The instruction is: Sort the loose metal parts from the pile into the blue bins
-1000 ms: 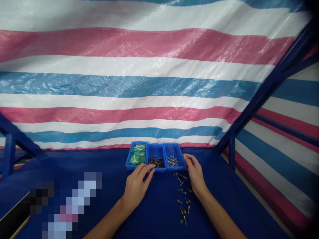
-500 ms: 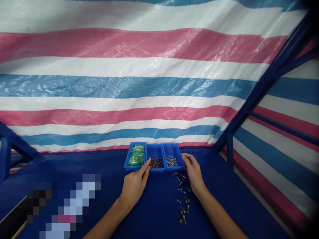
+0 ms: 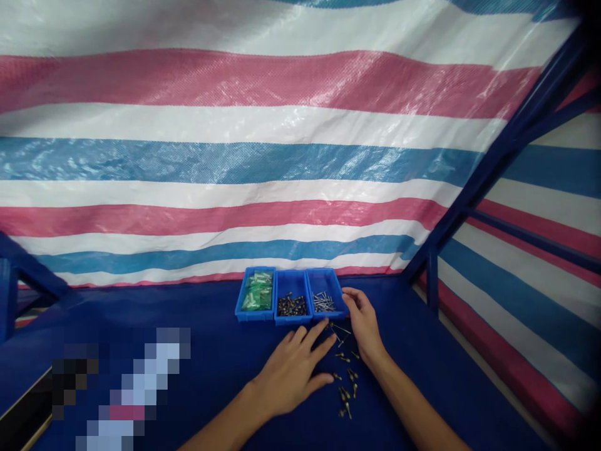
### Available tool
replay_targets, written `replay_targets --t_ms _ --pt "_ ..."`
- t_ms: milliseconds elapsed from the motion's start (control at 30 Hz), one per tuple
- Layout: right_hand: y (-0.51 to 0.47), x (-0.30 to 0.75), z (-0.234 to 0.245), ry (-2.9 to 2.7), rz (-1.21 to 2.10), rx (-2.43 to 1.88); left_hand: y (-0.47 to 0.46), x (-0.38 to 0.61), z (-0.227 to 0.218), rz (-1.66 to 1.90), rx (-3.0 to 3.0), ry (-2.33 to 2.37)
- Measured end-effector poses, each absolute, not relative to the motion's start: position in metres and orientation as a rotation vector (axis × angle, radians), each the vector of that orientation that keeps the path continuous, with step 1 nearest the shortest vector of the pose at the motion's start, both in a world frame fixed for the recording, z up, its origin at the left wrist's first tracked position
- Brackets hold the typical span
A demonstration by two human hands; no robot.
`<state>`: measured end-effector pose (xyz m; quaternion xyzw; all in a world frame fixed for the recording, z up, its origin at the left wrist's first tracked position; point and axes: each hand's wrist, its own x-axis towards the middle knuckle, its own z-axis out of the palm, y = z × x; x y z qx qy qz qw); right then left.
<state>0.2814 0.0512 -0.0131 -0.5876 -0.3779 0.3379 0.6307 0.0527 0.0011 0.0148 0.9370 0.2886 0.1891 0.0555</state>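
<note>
Loose metal pins point(image 3: 346, 393), just beside left hand point(image 3: 291, 376), below right hand point(image 3: 362, 319)

head-worn view, looking forward and down, left hand point(image 3: 291, 376), right hand point(image 3: 362, 322) seemingly near

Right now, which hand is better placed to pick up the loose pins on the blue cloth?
Left, I'd judge. The left hand is spread open over the cloth, fingertips right beside the loose pins. The right hand is curled at the corner of the right-hand bin.
</note>
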Motion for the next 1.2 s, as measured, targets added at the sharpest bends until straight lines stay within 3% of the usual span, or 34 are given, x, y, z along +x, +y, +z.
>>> replay_targets --t_ms 233,700,967,1200 --pt "0.052 0.281 -0.018 -0.874 0.752 -1.353 0.001 0.054 0.017 0.474 2.829 0.858" --pt "0.051 0.282 -0.016 -0.838 0.747 -1.363 0.018 0.037 -0.013 0.786 2.753 1.088" --pt "0.052 0.282 -0.019 -0.786 0.726 -1.377 0.011 0.034 -0.011 0.476 2.686 1.483" --pt "0.051 0.282 -0.022 -0.797 0.747 -1.379 0.002 0.04 0.006 0.356 2.597 1.308"
